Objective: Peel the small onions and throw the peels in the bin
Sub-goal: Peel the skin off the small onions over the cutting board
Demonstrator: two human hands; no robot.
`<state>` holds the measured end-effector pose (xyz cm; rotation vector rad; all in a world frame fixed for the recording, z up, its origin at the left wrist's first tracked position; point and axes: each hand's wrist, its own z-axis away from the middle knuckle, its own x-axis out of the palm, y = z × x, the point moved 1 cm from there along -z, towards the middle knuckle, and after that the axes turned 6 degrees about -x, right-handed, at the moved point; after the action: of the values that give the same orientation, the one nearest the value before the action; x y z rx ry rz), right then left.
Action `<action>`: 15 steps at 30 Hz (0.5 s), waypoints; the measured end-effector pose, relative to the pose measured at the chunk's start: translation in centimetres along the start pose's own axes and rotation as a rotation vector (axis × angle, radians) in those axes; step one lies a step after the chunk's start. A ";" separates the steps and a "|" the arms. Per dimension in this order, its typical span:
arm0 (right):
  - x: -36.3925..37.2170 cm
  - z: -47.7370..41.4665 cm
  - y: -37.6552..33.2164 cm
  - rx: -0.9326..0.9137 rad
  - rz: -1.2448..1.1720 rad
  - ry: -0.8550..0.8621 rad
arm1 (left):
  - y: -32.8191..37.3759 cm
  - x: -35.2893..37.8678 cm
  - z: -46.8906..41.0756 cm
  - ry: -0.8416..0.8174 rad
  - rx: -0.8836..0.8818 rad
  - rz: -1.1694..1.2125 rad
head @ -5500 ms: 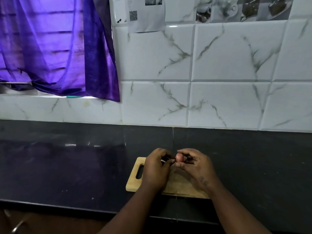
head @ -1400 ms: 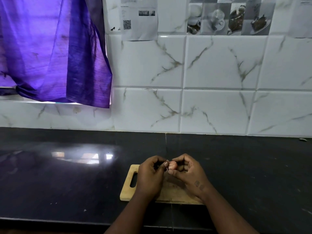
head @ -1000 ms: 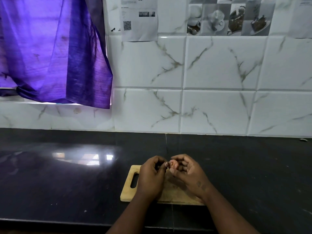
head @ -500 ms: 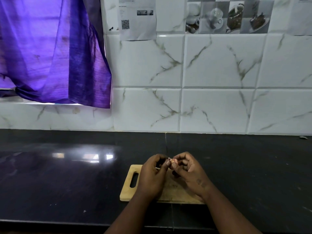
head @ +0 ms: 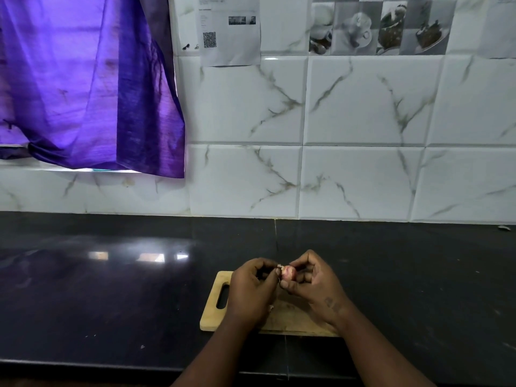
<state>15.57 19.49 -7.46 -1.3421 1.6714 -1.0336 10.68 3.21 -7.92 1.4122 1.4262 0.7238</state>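
Onion (head: 288, 272): small, pinkish, held in the air between both hands above the far edge of the wooden cutting board (head: 215, 311). Right hand (head: 315, 286): curled, thumb and fingertips closed around the onion's right side, back of hand turned up and toward the camera, remaining fingers folded beneath. Left hand (head: 252, 289): curled likewise, thumb and forefinger pinched on a pale scrap of peel (head: 279, 266) at the onion's upper left; whether that scrap remains attached cannot be told. Knuckles of both hands raised, wrists lowered toward the board, fingertips meeting at the onion. Forearms entering from the bottom edge of the view, angled inward, crossing the near edge of the counter (head: 111, 303).

Cutting board: flat on the dark counter, close to the near edge, handle slot (head: 222, 296) at its left end; most of its surface hidden beneath the hands. Small pale fragment (head: 270, 308) visible on the board beside the left hand.

Behind the counter: white marbled wall tiles (head: 363, 107). Upper left: purple curtain (head: 83, 79). Printed sheet with QR code (head: 230, 32) fixed to the tiles.
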 end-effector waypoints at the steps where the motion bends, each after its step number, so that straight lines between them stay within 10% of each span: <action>1: 0.0 0.0 -0.1 -0.004 0.006 0.006 | 0.0 0.0 0.0 0.005 -0.001 0.002; 15: 0.5 -0.6 0.1 0.028 -0.068 0.031 | -0.3 0.2 -0.3 0.008 0.027 -0.052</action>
<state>14.85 19.06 -7.33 -1.3797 1.6371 -1.1184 10.27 3.46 -8.15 1.3891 1.4780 0.6808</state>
